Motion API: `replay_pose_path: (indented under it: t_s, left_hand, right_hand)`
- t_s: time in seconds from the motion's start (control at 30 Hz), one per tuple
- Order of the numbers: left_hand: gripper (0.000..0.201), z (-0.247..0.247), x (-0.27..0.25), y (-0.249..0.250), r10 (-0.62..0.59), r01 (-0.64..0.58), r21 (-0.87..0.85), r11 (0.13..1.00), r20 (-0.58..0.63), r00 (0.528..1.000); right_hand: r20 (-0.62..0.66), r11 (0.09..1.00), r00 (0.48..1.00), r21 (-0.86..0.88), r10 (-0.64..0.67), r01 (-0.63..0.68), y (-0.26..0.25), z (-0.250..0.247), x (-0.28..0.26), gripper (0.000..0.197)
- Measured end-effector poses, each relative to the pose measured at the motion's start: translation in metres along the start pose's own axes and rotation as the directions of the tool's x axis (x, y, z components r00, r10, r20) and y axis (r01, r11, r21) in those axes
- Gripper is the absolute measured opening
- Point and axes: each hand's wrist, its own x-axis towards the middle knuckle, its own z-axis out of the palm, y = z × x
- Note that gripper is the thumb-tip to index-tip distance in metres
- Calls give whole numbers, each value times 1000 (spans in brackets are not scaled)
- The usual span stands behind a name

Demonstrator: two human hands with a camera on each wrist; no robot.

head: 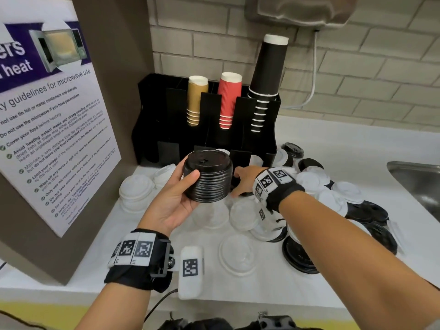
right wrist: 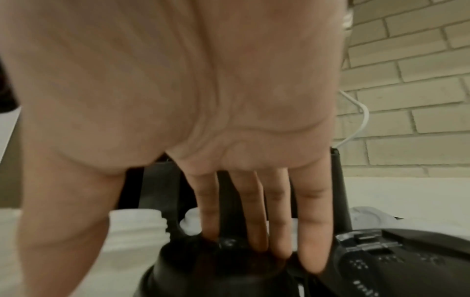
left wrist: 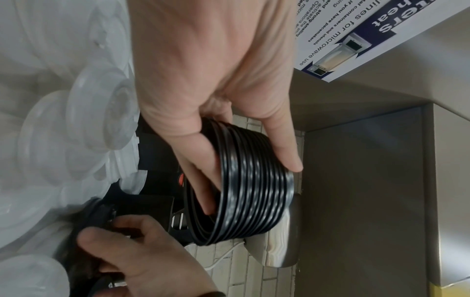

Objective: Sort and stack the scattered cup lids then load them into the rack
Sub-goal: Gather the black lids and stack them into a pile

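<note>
Stack of black lids [head: 207,179] gripped in left hand [head: 177,198], held above desk [head: 333,144] before rack [head: 207,120]. Right hand [head: 245,181] reaching down, straight fingers [right wrist: 311,231] touching black lid [right wrist: 218,269] on desk.

The only readable text stands on the white-and-purple laminated paper notice [head: 47,110] at nine o'clock in the head view, fixed to the brown panel. Its purple header shows cut-off white letters — "ers" above "heat" — beside a microwave picture. Below runs "guidelines for microwave use", then ticked lines: "Do not use the microwave if you have pacemakers", "Cover your food before heating", "Limit your usage", "Wipe off any mess or spill". The smaller print is probably too soft to trust. The left wrist view shows the same notice [left wrist: 361,34] upside down at one o'clock — "for microwave use" legible.
</note>
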Motion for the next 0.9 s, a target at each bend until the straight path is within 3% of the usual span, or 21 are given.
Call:
replay_pose_path:
  t_s: [0.37, 0.47, 0.53, 0.57, 0.63, 0.7, 0.8, 0.9]
  left_hand:
    - [51, 1, -6, 3, 13, -13, 29, 1000, -4, 1000]
    - [56, 1, -9, 3, 10, -9, 45, 999, -12, 1000]
    - [59, 1, -10, 1, 3, -2, 52, 999, -14, 1000]
    - [61, 2, -10, 1, -1, 2, 56, 998, -13, 1000]
    - [62, 3, -9, -1, -11, 12, 63, 998, -12, 1000]
    - [63, 6, -8, -3, -19, 19, 68, 998, -9, 1000]
    - [72, 11, -6, -7, -27, 27, 78, 997, -1, 1000]
    - [73, 17, -4, -12, -27, 25, 98, 995, 17, 999]
  right_hand:
    - [-42, 994, 999, -106, 1, -6, 1, 8, 28, 65]
    - [-146, 1000, 989, -10, 7, -9, 4, -8, 14, 59]
    - [-183, 972, 983, 233, 19, 24, 10, -25, -4, 49]
    - [-173, 895, 985, 439, 2, 76, 13, -31, -14, 42]
    - [-193, 584, 979, 787, -71, 198, 17, -37, -36, 27]
    - [-302, 359, 946, 875, -117, 324, 17, -33, -58, 14]
    - [-475, 207, 868, 843, -146, 496, 10, -15, -81, 23]
    - [-593, 167, 798, 780, -111, 603, 0, 2, -96, 35]
